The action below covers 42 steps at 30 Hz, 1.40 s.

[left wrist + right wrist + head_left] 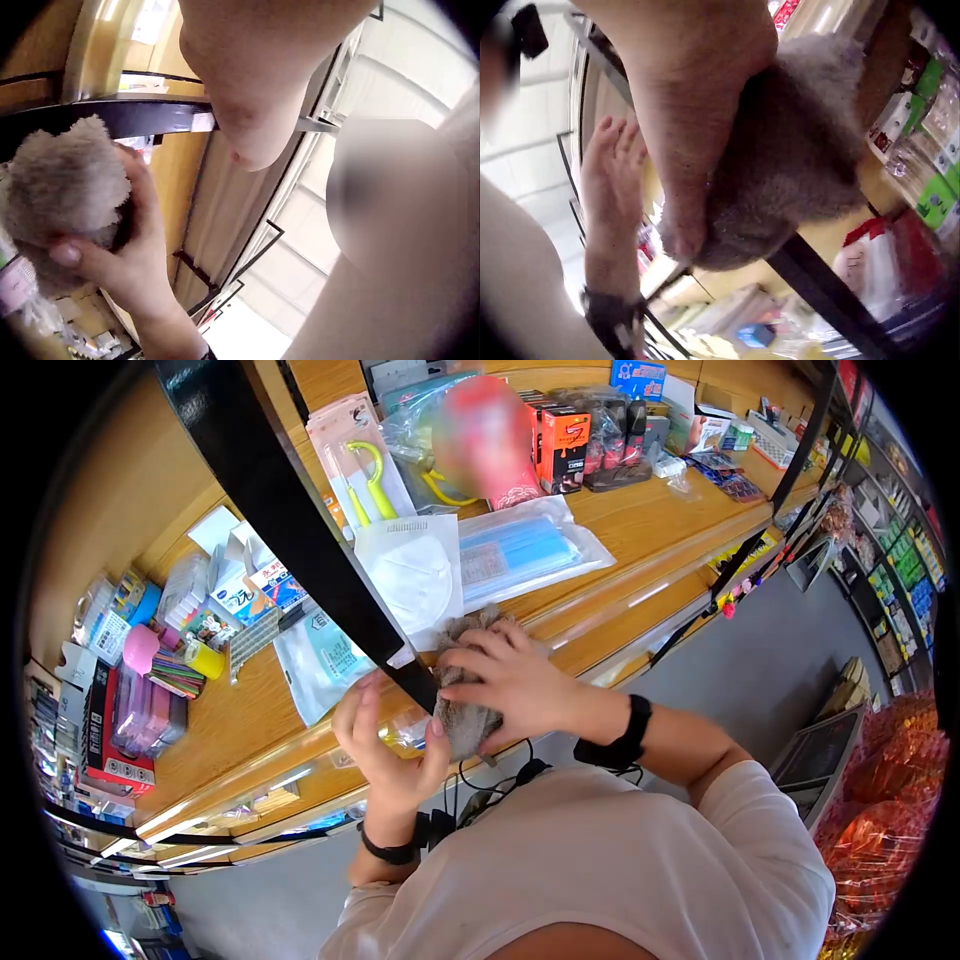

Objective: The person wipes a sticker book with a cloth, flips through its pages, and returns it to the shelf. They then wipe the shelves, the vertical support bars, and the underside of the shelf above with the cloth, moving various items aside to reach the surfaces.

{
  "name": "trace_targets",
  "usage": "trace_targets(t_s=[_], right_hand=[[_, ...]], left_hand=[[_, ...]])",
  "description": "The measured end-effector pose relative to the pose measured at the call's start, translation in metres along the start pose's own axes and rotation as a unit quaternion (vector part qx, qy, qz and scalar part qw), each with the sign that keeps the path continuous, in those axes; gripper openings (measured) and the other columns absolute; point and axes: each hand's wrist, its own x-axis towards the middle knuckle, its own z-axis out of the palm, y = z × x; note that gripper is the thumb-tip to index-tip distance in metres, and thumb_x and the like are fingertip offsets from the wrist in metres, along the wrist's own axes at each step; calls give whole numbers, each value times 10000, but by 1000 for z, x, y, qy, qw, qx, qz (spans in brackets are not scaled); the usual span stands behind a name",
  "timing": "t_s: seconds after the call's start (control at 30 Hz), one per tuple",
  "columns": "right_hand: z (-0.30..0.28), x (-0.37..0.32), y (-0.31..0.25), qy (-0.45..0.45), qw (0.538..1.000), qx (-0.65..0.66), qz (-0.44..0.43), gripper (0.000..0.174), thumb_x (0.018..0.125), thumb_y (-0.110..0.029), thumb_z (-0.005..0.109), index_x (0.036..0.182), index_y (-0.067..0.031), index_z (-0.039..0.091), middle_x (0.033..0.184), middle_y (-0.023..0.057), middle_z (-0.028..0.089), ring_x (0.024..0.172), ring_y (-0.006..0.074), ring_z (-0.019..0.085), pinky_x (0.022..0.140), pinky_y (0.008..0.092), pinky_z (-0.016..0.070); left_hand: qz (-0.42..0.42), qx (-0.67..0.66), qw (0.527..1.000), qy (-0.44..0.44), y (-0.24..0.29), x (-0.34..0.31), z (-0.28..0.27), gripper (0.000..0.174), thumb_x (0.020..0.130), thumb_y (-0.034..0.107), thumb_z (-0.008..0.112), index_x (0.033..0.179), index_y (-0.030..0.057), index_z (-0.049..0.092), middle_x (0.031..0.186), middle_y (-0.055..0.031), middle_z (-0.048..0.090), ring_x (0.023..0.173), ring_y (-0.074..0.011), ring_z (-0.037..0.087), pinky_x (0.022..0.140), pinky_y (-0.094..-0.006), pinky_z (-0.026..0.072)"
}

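Note:
A grey, fluffy cloth (467, 722), bunched up, is gripped in my right hand (525, 685), with fingers spread over its top and thumb against its near side. It lies against the black post (345, 550) at the shelf's front edge. In the left wrist view the thumb presses into the soft cloth (69, 180). My left hand (385, 745) is on the other side of the post, its fingers raised and loosely bent, holding nothing. The right wrist view shows that same left hand (615, 169) with its palm facing the cloth (780, 172).
On the wooden shelf (640, 525) lie a white face mask pack (408, 575) and a blue mask pack (530, 555). Behind are yellow-green hooked tools (372, 485) and an orange-black box (562, 450). A yellow cup (204, 659) and pink cases (145, 710) stand left. Red shiny wrapping (885, 810) is at right.

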Motion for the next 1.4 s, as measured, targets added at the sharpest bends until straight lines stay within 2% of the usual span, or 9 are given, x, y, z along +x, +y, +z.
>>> trace_targets(t_s=[0.13,0.17,0.3,0.5,0.6,0.77,1.2,1.3,1.4], right_hand=[[25,9,7,60,997,-33,16,707,476,-490,758,1055,-124,581,1100,69,498,1040,278,439,859,431,326],[26,10,6,72,996,-47,23,707,497,-512,745,1056,-114,576,1080,69,504,1019,278,451,853,427,329],[33,8,7,117,990,-76,34,746,536,-590,703,1068,-86,560,1081,90,513,1001,283,472,838,421,345],[44,-7,16,169,979,-108,41,753,560,-652,646,1061,-96,562,1118,106,500,1001,283,476,844,439,356],[43,-7,22,164,981,-96,43,732,569,-656,635,1037,-98,564,1078,104,517,956,282,498,792,416,372],[41,-5,30,160,984,-63,42,675,519,-568,667,989,-96,560,985,72,520,884,249,499,744,363,372],[-6,-51,88,159,986,-53,3,630,584,-542,683,982,-66,572,967,74,541,870,251,516,727,359,372],[-28,-77,114,159,985,-68,1,588,621,-525,667,987,-79,553,958,63,520,882,231,491,719,345,359],[-40,-100,138,171,984,-43,-12,593,629,-532,662,985,-70,551,944,65,512,889,230,482,728,343,359]], left_hand=[[-82,-19,995,44,-16,-3,29,746,715,55,625,1337,-41,224,1321,-233,279,1183,-344,355,963,-431,336],[-81,78,994,9,-20,1,33,723,715,51,632,1313,-62,241,1288,-234,352,1140,-339,421,939,-412,372],[-218,-42,972,-74,-24,5,41,707,707,34,649,1271,-95,244,1228,-238,474,1089,-317,534,889,-361,430],[-213,-25,970,-116,-30,0,42,715,738,12,606,1283,-113,161,1310,-293,371,1186,-363,453,948,-398,398],[-85,-28,992,-84,-40,-7,48,744,751,2,578,1301,-120,91,1338,-325,296,1197,-406,419,969,-431,375],[-91,-59,994,-16,-44,-14,64,840,747,-17,560,1329,-56,-45,1273,-352,300,1108,-443,449,938,-508,411],[-132,37,986,96,-46,-25,79,763,785,116,576,1350,-42,87,1178,-280,444,1101,-344,480,912,-437,403],[-79,345,927,122,-39,-33,75,792,775,233,655,1332,-50,169,1280,-235,303,1134,-331,376,953,-471,331],[-57,329,919,210,-27,-44,88,641,815,260,645,1246,-29,270,1203,-167,320,1043,-274,373,908,-397,310]])
